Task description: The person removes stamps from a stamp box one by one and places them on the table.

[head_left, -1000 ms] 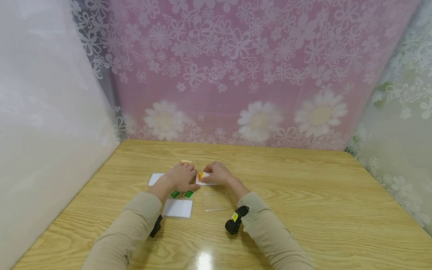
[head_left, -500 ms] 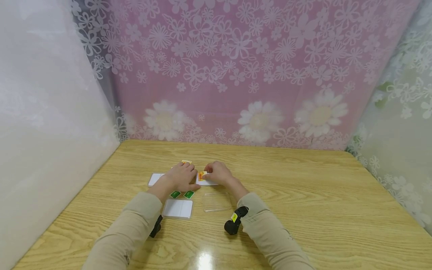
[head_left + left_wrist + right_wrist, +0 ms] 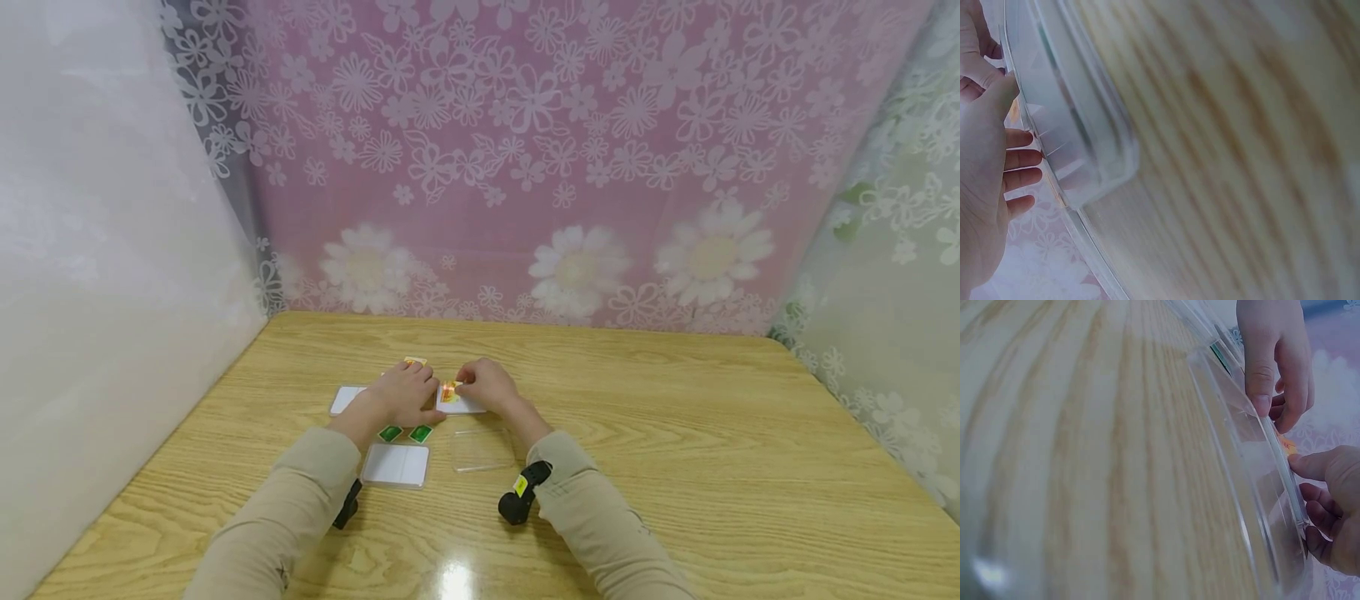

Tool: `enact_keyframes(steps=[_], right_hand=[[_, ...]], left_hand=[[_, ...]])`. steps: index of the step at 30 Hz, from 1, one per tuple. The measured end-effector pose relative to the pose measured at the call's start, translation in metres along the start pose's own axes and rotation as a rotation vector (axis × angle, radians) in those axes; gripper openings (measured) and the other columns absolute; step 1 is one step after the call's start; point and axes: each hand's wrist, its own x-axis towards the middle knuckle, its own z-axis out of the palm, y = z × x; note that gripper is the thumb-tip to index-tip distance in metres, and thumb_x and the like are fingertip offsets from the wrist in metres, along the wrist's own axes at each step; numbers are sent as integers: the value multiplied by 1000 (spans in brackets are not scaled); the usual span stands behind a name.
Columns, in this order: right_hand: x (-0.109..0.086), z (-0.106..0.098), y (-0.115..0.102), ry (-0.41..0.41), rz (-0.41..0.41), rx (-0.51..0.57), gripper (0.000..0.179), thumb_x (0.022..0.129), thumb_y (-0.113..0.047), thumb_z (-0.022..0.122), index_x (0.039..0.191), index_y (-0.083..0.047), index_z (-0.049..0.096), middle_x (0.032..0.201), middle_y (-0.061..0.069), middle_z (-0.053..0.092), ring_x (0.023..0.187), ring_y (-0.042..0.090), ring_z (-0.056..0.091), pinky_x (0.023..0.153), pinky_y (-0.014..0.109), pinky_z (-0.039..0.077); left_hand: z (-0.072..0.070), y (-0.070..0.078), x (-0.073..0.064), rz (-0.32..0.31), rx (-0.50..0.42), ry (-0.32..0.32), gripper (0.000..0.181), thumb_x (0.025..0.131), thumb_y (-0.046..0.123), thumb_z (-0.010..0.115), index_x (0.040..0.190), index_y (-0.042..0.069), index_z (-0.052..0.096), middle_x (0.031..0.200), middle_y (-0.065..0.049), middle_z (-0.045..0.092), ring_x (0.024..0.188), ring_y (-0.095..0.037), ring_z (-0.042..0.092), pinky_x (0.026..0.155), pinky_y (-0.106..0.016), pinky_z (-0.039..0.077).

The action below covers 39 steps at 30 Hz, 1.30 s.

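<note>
In the head view my right hand (image 3: 489, 387) pinches the right edge of a small orange-and-yellow picture card (image 3: 450, 392) between thumb and fingers. The card is over the left part of a flat white case (image 3: 467, 407). My left hand (image 3: 403, 395) lies palm down just left of it, its thumb reaching the case's near left corner. In the right wrist view the right thumb (image 3: 1310, 465) is by the orange card (image 3: 1287, 446), and the left thumb (image 3: 1261, 403) touches the case edge. The left fingers (image 3: 1022, 178) look relaxed in the left wrist view. What lies under the left palm is hidden.
Two small green picture cards (image 3: 421, 433) lie on the wooden table (image 3: 675, 450) before the left hand. Nearer me is a white-lined clear case (image 3: 396, 464), and a clear plastic lid (image 3: 482, 450) lies to its right. Another white case (image 3: 346, 399) and a yellow card (image 3: 415, 361) are partly covered.
The orange-and-yellow card has shifted and turned slightly on the white case, and the right fingers have moved a little up and right with it. The left hand stays put.
</note>
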Motion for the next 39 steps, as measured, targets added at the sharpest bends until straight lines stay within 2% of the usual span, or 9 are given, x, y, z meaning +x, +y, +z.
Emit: enact_keyframes(steps=[15,23,34,39], right_hand=[[-1,-2,3,44,-34,-27,7,86,-11,63,82,-8,69,84,2,60,77,15,51,71,31,44],[-5,-6,6,24,-35,61,8,86,-10,62,82,-5,68,81,3,60,74,15,50,64,26,42],[-5,-16,13,-19,69,203,12,89,-15,62,92,-6,68,87,3,62,75,15,50,63,25,42],[-4,-22,14,-35,120,272,13,90,-16,61,95,-6,68,84,4,60,66,14,46,55,24,37]], left_hand=[[1,0,0,-9,3,-3,68,89,63,39,124,7,54,118,-8,52,115,-26,46,99,-43,34],[-1,1,-1,-11,-9,-14,68,89,62,40,125,6,53,119,-8,51,117,-26,45,101,-43,33],[0,1,0,-12,-15,-20,68,89,61,40,126,6,53,119,-8,52,116,-26,45,101,-43,33],[0,1,1,-9,-14,-18,65,90,61,40,124,7,54,118,-7,52,116,-25,46,101,-42,32]])
